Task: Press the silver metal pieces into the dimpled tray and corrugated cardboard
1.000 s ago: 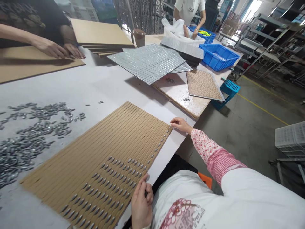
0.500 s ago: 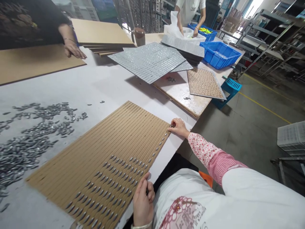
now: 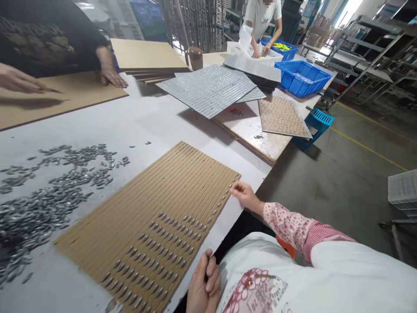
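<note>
A brown grooved board [image 3: 143,191] lies at an angle on the white table. Small grey spindle-shaped metal pieces [image 3: 166,252] sit in rows along its grooves on the near side, with a single line of them up the right edge. Just off that edge, near the far corner, is my right hand [image 3: 246,196], its thumb and fingers drawn together with no piece visible in them. My left hand [image 3: 205,282] is curled beside the board's near edge; something small and dark shows between the fingers, too hidden to make out.
A heap of loose metal pieces [image 3: 48,204] spreads left of the board. Beyond are silver ribbed sheets [image 3: 208,89], a patterned panel [image 3: 283,115], stacked boards [image 3: 146,54] and a blue crate [image 3: 302,78]. One co-worker's hand [image 3: 112,76] rests on another board; another person works behind.
My right hand has come back from the board's far right corner, leaving a metal piece there. My left hand stays curled near the edge. The co-worker's other hand has entered at left.
</note>
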`<state>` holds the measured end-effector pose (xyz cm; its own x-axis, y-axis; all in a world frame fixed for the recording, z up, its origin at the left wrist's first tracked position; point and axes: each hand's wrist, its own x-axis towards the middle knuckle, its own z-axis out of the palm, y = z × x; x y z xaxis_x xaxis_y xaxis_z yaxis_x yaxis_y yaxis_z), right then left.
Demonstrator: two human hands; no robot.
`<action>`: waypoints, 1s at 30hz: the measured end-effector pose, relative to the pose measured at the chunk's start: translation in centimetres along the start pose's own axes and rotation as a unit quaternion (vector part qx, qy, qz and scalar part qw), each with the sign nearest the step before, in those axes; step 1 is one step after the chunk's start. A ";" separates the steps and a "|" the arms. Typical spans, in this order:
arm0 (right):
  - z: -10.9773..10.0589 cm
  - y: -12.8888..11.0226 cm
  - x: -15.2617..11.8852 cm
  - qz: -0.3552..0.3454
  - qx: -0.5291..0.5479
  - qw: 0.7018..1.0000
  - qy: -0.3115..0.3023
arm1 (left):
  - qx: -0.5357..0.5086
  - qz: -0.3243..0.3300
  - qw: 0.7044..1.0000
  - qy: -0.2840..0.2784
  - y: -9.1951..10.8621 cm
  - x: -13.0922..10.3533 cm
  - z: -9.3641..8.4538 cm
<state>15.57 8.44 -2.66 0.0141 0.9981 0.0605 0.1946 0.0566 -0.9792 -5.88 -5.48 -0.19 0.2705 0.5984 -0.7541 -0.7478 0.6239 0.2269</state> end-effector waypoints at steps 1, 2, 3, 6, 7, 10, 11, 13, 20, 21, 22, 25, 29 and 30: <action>1.1 -0.6 -1.1 -0.018 -0.011 0.998 -0.066 | 0.002 0.006 1.000 -0.003 -0.1 0.0 0.0; 2.1 -1.2 -2.1 -0.045 -0.023 0.990 -0.130 | 0.005 0.018 1.000 -0.003 -0.1 0.0 0.1; 3.1 -1.7 -3.1 -0.078 -0.032 0.979 -0.187 | 0.008 0.034 0.999 0.001 -0.2 0.0 0.1; 5.5 -2.6 -5.1 -0.173 -0.045 0.936 -0.302 | 0.021 0.076 0.997 0.022 -0.5 0.0 0.1; 6.0 -2.8 -5.5 -0.193 -0.046 0.926 -0.321 | 0.022 0.084 0.996 0.027 -0.7 0.0 0.0; 7.1 -3.3 -6.2 -0.205 -0.050 0.916 -0.341 | 0.007 0.105 0.994 0.033 -1.1 -0.1 -0.6; 7.2 -3.5 -6.2 -0.200 -0.055 0.916 -0.344 | 0.000 0.110 0.993 0.032 -1.2 -0.2 -0.8; 7.4 -3.8 -6.1 -0.190 -0.063 0.913 -0.356 | -0.013 0.116 0.993 0.024 -1.5 -0.3 -1.3; 7.4 -4.4 -6.4 -0.146 -0.078 0.899 -0.404 | -0.031 0.157 0.985 0.068 -2.2 -0.5 -2.1; 7.4 -4.3 -6.7 -0.127 -0.080 0.902 -0.404 | -0.023 0.172 0.982 0.075 -2.3 -0.4 -2.1; 7.5 -4.2 -7.0 -0.105 -0.078 0.907 -0.402 | -0.013 0.186 0.979 0.081 -2.3 -0.3 -2.1; 7.7 -4.1 -7.6 -0.020 -0.035 0.919 -0.392 | 0.012 0.219 0.971 0.091 -2.1 -0.2 -1.9; 7.6 -3.9 -6.9 0.055 0.017 0.917 -0.395 | 0.014 0.233 0.968 0.092 -1.7 -0.2 -1.0; 7.4 -3.8 -6.3 0.046 0.006 0.925 -0.378 | 0.006 0.226 0.970 0.091 -1.5 -0.2 -0.7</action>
<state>7.44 2.14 -0.78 -0.6602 0.7311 -0.1719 0.2164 -0.0340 -0.9757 -5.25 -6.96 -0.81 -0.1960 0.7142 -0.6720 -0.7578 0.3246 0.5660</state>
